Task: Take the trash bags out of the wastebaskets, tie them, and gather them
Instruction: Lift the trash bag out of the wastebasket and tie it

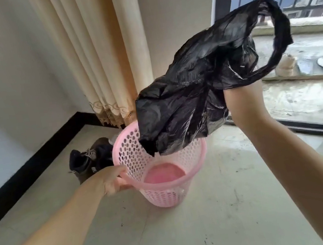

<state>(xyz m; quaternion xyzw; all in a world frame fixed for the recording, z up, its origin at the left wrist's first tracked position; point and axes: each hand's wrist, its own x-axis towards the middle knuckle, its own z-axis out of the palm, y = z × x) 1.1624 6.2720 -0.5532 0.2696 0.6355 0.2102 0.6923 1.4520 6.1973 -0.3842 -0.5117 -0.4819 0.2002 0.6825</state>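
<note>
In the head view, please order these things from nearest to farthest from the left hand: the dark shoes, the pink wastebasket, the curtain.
1. Pink wastebasket: the left hand grips its near-left rim.
2. Dark shoes: on the floor just behind the hand, by the wall.
3. Curtain: farther back, hanging beyond the basket.

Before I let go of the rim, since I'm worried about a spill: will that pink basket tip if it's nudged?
Probably easily. The pink basket is thin perforated plastic and looks empty, so likely light. It is tall, narrowing toward its base, and the left hand grips its rim. The black bag hangs crumpled from the right hand, looking floppy and light.
</note>
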